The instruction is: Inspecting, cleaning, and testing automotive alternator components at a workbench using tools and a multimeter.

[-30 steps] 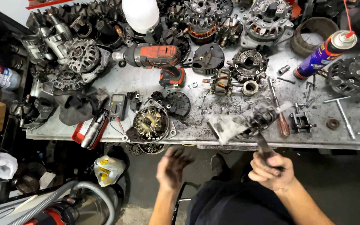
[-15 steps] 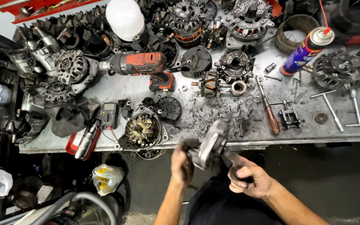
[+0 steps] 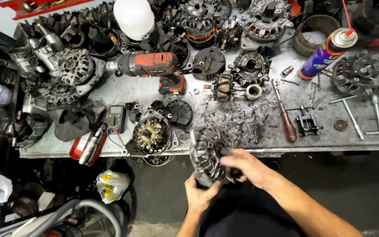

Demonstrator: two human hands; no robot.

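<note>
The left hand [image 3: 199, 194] cups the round metal housing [image 3: 207, 153] from below, off the bench edge [image 3: 286, 149]; the right hand [image 3: 242, 166] seemingly pinches its hub. A slip drops it floorward.

— Any labelled cans on the workbench [image 3: 259, 127]?
— A spray can [image 3: 325, 52], blue-purple label with yellow and red, lying tilted at the far right.
— Screens?
— A dark multimeter [image 3: 116, 118] near the front edge, small grey display. A yellow-printed plastic bag [image 3: 109, 184] sits below.
</note>
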